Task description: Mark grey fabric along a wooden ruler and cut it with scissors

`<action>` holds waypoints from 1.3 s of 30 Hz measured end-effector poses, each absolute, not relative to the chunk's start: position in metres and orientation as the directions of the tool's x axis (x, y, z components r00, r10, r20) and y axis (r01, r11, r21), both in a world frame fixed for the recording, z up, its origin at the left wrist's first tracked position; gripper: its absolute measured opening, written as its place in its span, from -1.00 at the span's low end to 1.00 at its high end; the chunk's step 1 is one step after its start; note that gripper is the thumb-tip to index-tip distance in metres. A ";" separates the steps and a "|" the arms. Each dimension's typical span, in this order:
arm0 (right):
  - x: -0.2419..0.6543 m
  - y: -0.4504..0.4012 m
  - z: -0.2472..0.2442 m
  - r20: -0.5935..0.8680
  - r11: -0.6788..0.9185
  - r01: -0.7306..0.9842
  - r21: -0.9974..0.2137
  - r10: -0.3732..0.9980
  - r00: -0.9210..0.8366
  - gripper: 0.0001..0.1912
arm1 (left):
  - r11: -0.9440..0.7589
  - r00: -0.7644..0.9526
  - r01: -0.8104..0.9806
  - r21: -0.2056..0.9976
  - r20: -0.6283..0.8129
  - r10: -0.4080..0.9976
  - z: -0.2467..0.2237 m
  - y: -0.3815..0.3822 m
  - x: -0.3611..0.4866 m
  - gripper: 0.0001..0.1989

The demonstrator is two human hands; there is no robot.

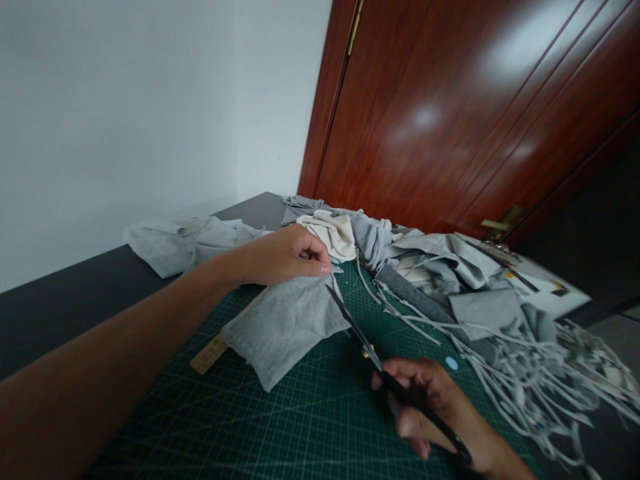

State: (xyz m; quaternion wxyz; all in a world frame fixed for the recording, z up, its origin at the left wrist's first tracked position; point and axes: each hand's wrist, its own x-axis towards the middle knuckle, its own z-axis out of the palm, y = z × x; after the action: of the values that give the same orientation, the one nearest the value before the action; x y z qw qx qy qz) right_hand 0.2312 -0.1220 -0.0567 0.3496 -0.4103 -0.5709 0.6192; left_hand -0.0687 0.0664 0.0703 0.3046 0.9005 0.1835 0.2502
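Note:
A piece of grey fabric [290, 323] hangs from my left hand [293, 257], whose thumb and fingers pinch its upper right corner. My right hand [433, 407] is closed around the handles of a pair of black scissors [357, 330]. The scissor blades point up and left, their tips close to the fabric's right edge, just below my left fingers. Whether the blades touch the cloth I cannot tell. Under the fabric lies a wooden ruler [209, 353], partly covered, on a green gridded cutting mat [310, 427].
Crumpled grey fabric [200, 240] lies at the back left of the dark table [75, 293]. A cream cloth [327, 233] and heaped grey scraps [440, 260] line the back. Tangled cut strips [535, 380] spread on the right. Behind stand a wall and a reddish wooden door [425, 120].

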 end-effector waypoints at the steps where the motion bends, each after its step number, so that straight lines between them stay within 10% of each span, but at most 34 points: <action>1: 0.231 -0.122 -0.056 -0.112 -0.104 0.040 -0.994 0.902 -0.417 -0.31 | -0.746 0.807 0.179 0.642 0.338 0.484 0.070 0.066 -0.069 -0.78; 39: 0.228 -0.122 -0.053 -0.080 -0.054 0.075 -0.996 0.906 -0.415 -0.44 | -0.608 0.914 0.128 0.783 0.145 0.378 0.066 0.087 -0.104 -0.69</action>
State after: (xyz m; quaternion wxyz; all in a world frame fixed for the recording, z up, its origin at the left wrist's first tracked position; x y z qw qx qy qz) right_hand 0.2281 -0.1221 -0.0525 0.3484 -0.4135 -0.5932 0.5965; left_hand -0.1035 0.0872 0.0659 0.4188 0.8842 0.1432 0.1496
